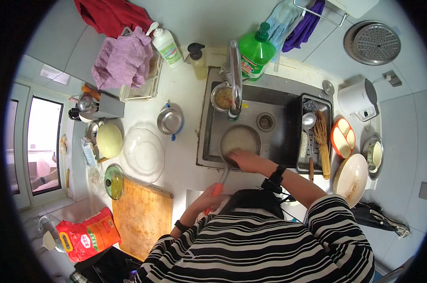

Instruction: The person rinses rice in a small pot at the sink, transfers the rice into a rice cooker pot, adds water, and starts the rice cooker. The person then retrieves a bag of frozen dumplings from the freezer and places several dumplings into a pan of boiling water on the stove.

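Head view: pan (256,141) sits in the sink's (284,113) near-left part; left hand (203,200) is wrapped round its red handle (217,189) just outside the sink's near edge, right hand (249,161) is down inside the pan, fingertips hidden, so can't tell if they pinch anything. Step in hand looks like rubbing or stirring the pan's pale contents by hand; next move likely calls for a firm, level handle clear of bowl (214,99) at the sink's far-left corner

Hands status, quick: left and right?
Left hand: closed, holding the pan's red handle.
Right hand: fingers down inside the pan; open or closed, can't tell.
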`<state>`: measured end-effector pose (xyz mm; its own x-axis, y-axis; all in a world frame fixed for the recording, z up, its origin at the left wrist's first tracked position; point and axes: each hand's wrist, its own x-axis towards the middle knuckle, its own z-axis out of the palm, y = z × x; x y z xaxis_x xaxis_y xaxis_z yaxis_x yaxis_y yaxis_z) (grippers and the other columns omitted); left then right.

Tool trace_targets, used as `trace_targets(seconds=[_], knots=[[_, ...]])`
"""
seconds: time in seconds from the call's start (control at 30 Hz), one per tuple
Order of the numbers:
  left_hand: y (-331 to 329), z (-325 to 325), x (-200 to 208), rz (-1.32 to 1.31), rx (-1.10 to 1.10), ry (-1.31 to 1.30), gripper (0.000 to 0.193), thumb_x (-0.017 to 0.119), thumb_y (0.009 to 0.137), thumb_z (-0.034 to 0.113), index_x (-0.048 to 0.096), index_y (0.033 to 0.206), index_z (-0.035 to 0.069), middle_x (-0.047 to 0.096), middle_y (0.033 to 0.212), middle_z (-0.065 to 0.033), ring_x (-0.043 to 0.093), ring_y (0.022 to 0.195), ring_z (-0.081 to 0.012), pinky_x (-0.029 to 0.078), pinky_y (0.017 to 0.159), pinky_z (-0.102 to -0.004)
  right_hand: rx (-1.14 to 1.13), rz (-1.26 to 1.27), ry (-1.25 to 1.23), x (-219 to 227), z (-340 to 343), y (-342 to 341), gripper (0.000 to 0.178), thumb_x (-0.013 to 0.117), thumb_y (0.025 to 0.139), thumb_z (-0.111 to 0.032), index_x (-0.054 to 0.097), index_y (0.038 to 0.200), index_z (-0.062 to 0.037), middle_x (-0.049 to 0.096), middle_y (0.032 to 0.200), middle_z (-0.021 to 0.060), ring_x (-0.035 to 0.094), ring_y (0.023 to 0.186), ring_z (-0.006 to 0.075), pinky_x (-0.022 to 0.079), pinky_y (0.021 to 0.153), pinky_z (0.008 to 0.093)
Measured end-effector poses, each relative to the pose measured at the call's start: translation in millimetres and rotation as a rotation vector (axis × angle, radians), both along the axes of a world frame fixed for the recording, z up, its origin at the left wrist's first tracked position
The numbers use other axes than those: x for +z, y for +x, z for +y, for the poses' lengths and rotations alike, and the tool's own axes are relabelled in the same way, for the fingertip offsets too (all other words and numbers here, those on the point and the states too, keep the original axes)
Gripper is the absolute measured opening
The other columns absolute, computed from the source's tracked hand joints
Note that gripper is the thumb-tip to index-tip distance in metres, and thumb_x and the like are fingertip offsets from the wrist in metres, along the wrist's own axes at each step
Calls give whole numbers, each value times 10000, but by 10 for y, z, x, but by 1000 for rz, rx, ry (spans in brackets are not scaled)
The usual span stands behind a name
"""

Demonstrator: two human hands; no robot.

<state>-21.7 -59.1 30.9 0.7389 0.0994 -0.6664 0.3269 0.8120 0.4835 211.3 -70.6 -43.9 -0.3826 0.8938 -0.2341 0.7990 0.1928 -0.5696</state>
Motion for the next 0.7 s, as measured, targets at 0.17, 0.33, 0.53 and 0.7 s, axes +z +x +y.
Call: trace_targets(seconds=[0.17, 0.33, 0.53, 0.7], knots=[[24, -8, -17, 14, -7, 52, 280, 535, 762, 7, 328, 927, 98, 327, 496, 9, 309, 350, -80, 260, 324, -230, -62, -75, 141, 228, 143, 64, 328, 514, 707, -56, 487, 1031, -20, 495, 1042, 163, 514, 925, 334, 454, 749, 405], [36, 6, -28, 8, 4, 36, 280, 534, 752, 1, 336, 924, 99, 327, 496, 14, 302, 342, -76, 253, 313, -224, -100, -275, -17, 467, 324, 216, 430, 575, 697, -136, 469, 1113, -116, 426, 1181, 122, 455, 1031, 340, 458, 764, 424], [69, 0, 39, -34, 20, -16, 296, 572, 746, 55, 354, 945, 76, 369, 554, 10, 345, 372, -80, 259, 324, -227, -174, -345, 12, 596, 288, 180, 691, 699, 586, -196, 388, 1202, -220, 268, 1278, 150, 335, 1117, 403, 422, 747, 540], [106, -41, 89, -15, 37, -19, 310, 596, 748, 89, 353, 941, 80, 365, 537, 20, 341, 363, -70, 255, 315, -210, -229, -451, 22, 357, 255, 86, 698, 682, 583, -100, 390, 1205, -224, 305, 1252, 153, 354, 1103, 408, 425, 730, 515]])
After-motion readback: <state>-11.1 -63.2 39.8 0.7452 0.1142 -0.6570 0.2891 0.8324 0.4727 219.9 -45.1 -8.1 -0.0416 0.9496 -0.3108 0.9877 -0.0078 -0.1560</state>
